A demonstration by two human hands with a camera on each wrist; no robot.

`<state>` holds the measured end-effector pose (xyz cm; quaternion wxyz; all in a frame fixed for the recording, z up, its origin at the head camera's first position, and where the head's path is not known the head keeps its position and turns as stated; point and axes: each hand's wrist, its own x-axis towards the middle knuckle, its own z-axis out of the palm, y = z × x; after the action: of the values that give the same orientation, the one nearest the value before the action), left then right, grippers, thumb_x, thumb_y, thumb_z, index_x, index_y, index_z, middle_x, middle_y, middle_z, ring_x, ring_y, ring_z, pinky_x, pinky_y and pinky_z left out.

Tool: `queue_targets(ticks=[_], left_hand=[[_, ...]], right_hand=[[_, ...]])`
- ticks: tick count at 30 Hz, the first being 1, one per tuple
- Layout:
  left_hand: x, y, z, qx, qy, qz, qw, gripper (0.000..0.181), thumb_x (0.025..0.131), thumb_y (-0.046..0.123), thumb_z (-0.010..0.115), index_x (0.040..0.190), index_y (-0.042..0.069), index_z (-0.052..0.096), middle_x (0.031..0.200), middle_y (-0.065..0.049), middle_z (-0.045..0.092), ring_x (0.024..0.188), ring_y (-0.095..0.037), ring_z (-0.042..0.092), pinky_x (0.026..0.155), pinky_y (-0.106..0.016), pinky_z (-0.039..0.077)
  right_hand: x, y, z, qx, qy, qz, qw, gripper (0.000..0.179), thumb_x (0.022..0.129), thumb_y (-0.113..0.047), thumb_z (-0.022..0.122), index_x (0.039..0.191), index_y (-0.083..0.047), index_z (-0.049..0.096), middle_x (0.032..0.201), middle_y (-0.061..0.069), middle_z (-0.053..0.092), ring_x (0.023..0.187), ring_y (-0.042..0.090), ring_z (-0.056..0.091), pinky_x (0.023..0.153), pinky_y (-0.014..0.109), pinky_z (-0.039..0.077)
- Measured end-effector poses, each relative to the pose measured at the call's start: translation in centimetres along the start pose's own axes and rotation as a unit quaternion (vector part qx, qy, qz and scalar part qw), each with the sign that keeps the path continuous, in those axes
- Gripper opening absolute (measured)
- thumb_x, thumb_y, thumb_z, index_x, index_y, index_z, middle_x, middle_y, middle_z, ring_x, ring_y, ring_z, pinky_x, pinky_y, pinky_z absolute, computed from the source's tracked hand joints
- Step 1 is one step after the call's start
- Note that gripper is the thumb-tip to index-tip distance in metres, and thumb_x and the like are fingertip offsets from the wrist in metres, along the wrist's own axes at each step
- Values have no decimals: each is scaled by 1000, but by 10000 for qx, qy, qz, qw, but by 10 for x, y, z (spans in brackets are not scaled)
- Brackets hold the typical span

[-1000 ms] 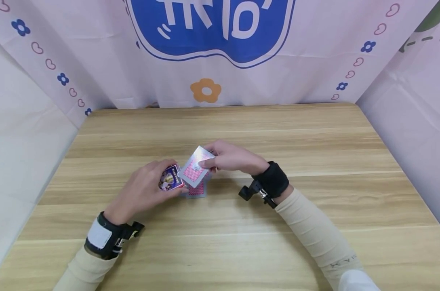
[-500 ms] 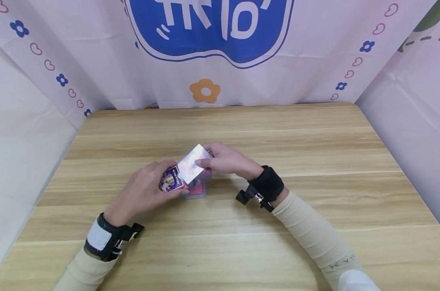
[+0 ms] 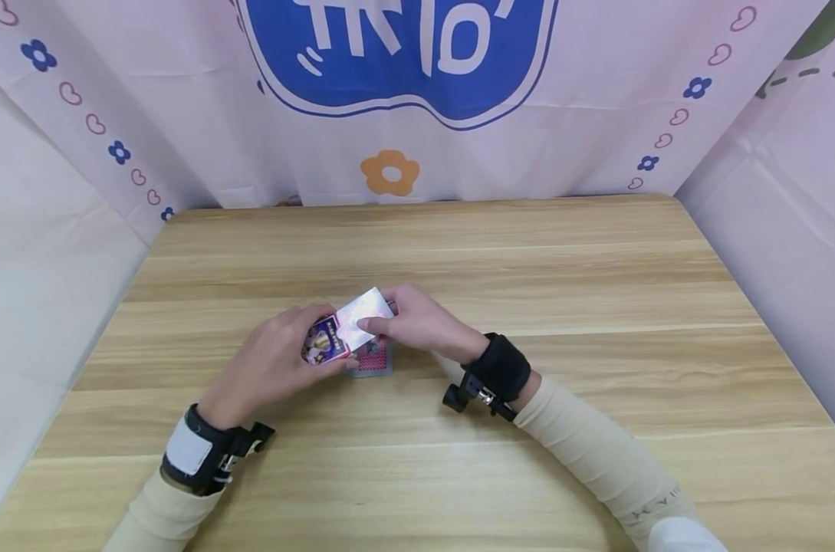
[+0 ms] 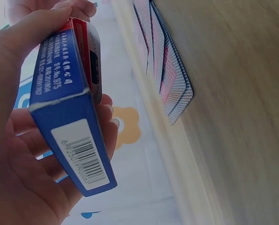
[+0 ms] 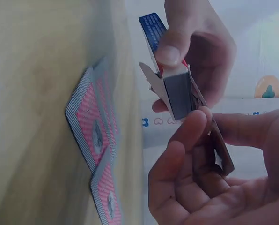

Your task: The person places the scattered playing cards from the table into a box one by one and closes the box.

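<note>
My left hand (image 3: 268, 356) grips a blue playing-card box (image 3: 323, 342) over the middle of the table. In the left wrist view, the box's barcode end (image 4: 81, 157) faces the camera. My right hand (image 3: 424, 326) pinches a thin bundle of playing cards (image 3: 356, 314) between thumb and fingers. Those cards meet the box's open end, beside its flap, in the right wrist view; how far they reach inside I cannot tell. Below the hands, several pink-backed cards (image 5: 95, 124) lie overlapping on the table, partly hidden in the head view.
The wooden table (image 3: 417, 475) stretches out around both hands. A printed cloth (image 3: 472, 161) hangs along its far edge, and pale cloth walls (image 3: 51, 253) stand at the sides. Each wrist wears a black strap (image 3: 508, 366) with a small camera.
My right hand has moved a little left and down, bringing its cards from overlapping above the box's edge into line with its open end. The left hand and box stay nearly still.
</note>
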<state>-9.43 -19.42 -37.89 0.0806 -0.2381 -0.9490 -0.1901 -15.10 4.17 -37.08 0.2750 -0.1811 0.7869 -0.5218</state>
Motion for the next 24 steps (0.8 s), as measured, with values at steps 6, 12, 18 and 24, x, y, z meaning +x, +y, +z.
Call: queue_targets(ticks=[6,12,18,24], left_hand=[[-1,0,0,-64,-36,-6,10000,77,80,51,90,133,2,65,107,-13,76,85,-18,67,67,-30,53],[1,-2,-2,-4,74,-94,9999,77,80,48,91,134,0,64,109,-16,75,85,-19,67,68,-30,52],[2,-2,-3,38,162,26,9999,79,78,49,92,133,0,65,112,-18,76,87,-22,69,69,-34,54],[1,0,-2,-43,126,141,9998,76,79,46,92,132,-2,65,113,-19,76,89,-23,71,71,-36,57]], right_hand=[[-2,0,6,-9,-327,-185,9993,26,103,-16,67,124,-2,68,95,5,73,80,14,69,76,30,58],[-15,-1,4,-367,577,-543,9962,36,103,-12,64,136,-2,57,98,16,74,81,22,68,67,25,48],[-21,2,11,-599,844,-1293,9862,31,99,-4,67,129,1,65,97,13,76,80,12,67,71,21,54],[-22,3,17,-595,624,-1404,9863,32,99,-5,69,130,1,69,101,13,79,87,12,72,76,20,57]])
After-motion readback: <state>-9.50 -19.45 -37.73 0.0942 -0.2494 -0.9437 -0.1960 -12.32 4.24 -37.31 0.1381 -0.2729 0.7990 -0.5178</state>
